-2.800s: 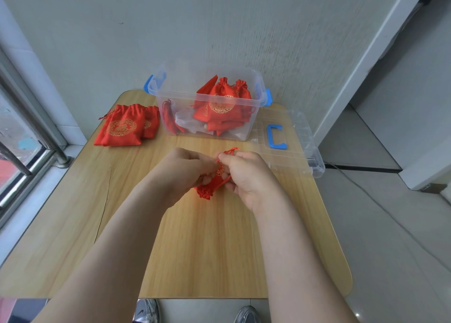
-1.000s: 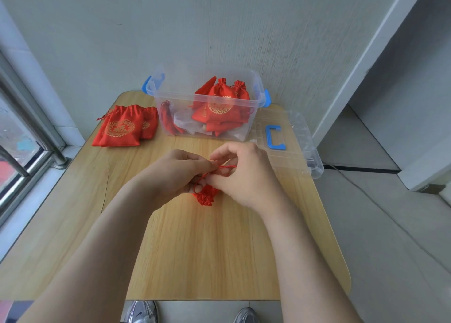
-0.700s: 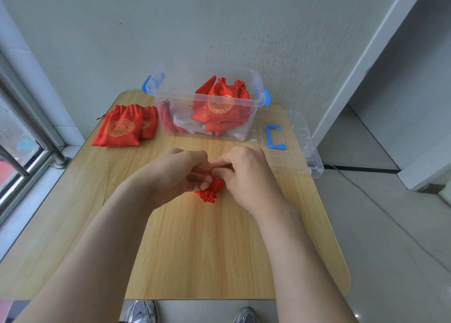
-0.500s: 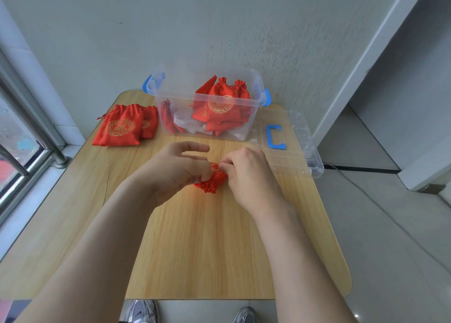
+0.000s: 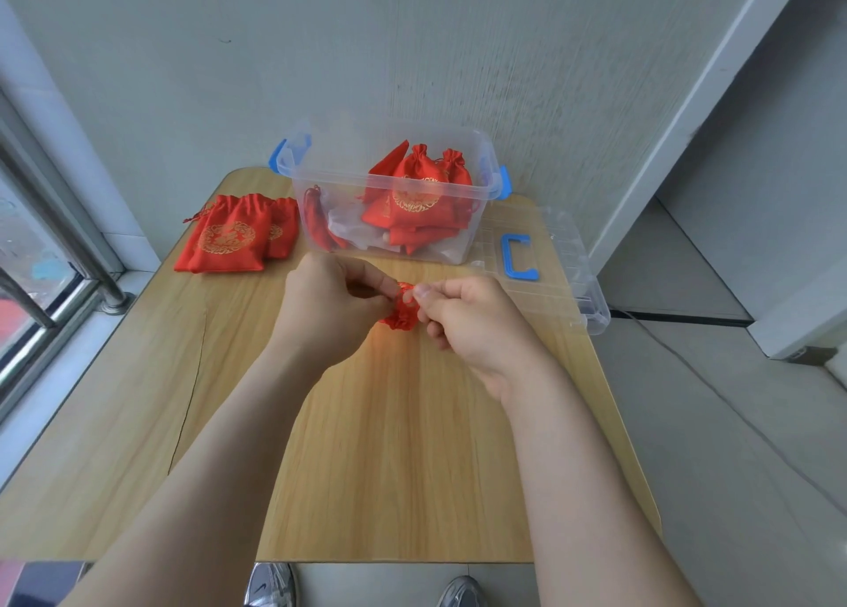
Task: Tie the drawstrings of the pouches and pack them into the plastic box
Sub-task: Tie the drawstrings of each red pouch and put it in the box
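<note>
Both hands have eased apart, left hand (image 5: 330,304) and right hand (image 5: 476,317) each pinching the pouch (image 5: 402,317) neck; pulling evenly outward should snug the knot.

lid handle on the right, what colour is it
Blue; the lid handle shows clearly in the head view, on the clear lid.

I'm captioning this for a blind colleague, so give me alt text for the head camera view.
A person's left hand and right hand pinch a bunched red pouch between them over a wooden table. Behind stands an open clear plastic box holding red pouches, its lid lying to the right; a pouch pile lies at the far left.
</note>
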The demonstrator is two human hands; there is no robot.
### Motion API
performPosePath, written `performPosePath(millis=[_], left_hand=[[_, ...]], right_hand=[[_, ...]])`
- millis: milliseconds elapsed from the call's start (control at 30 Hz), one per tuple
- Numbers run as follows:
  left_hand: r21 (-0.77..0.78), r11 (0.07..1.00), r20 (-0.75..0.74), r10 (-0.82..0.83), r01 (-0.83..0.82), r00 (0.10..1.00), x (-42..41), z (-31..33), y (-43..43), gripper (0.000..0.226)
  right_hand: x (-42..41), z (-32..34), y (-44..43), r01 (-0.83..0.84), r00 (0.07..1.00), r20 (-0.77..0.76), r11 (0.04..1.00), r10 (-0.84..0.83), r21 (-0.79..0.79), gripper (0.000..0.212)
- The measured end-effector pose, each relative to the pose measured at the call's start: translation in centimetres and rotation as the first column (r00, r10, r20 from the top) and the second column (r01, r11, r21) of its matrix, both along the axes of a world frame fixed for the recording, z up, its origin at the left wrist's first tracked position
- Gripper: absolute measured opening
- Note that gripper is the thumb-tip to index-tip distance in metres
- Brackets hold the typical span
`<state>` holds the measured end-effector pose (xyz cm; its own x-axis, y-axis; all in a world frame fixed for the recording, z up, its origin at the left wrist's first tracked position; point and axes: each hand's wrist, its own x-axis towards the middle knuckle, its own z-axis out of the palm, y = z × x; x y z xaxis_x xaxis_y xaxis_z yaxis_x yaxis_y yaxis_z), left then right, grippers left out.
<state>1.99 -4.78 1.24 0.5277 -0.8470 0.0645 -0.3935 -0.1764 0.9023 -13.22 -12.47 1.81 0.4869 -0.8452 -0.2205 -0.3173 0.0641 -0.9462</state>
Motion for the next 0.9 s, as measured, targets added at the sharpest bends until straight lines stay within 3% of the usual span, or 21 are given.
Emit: performPosePath(millis=[167,333,567,700,900], left_hand=[[0.093,0.988,0.015,-0.126,0.124,0.992,-0.2,0.4,0.1,0.035],[0.147,0.963,-0.048,-0.222,0.227,0.974,-0.5,0.7,0.2,0.017],[0.094,0.977,-0.052,-0.187,0.191,0.981,0.0,-0.2,-0.1,0.004],[0.090,0.972,-0.020,-0.215,0.216,0.976,-0.1,-0.4,-0.1,0.018],[0.038,0.982,0.061,-0.188,0.186,0.980,0.0,-0.6,-0.3,0.015]], right_hand=[[0.2,-0.4,-0.2,0.075,0.993,0.082,0.995,-0.081,0.070,0.024],[0.2,-0.8,-0.7,0.148,0.985,0.074,0.985,-0.154,0.090,0.017],[0.2,-0.7,-0.7,0.156,0.983,0.085,0.983,-0.164,0.097,0.022],[0.1,-0.4,-0.5,0.117,0.989,0.080,0.987,-0.126,0.112,0.026],[0.1,-0.6,-0.7,0.151,0.986,0.060,0.984,-0.157,0.091,0.026]])
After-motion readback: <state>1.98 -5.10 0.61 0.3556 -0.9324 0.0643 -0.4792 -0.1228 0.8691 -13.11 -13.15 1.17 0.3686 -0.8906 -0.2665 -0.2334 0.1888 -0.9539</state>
